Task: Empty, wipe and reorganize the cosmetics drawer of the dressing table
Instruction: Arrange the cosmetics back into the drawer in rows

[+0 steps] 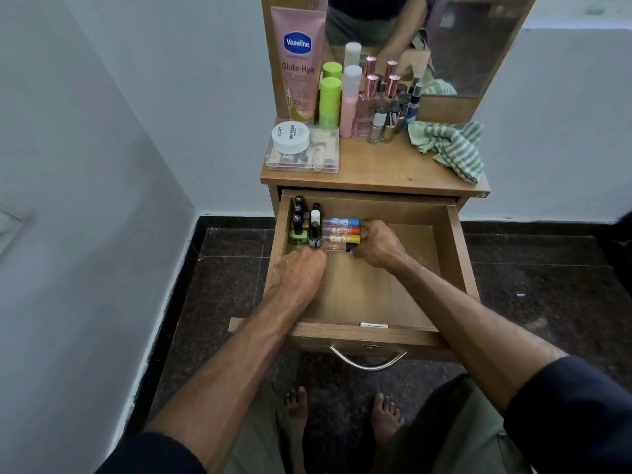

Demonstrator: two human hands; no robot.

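Note:
The wooden drawer (455,254) of the dressing table stands pulled out. In its far left corner stand several nail polish bottles (302,222). Beside them lie small tubes with blue, red, yellow and black caps (342,230), side by side. My right hand (378,246) touches the capped ends of these tubes with curled fingers. My left hand (301,271) is inside the drawer at the other end of the black-capped tube (337,247); its fingertips are hidden.
On the tabletop (376,172) stand a pink Vaseline tube (299,63), green and pink bottles, perfume bottles, a clear box (302,153) with a white jar on it, and a striped green cloth (451,148). A mirror is behind. A white wall is close on the left.

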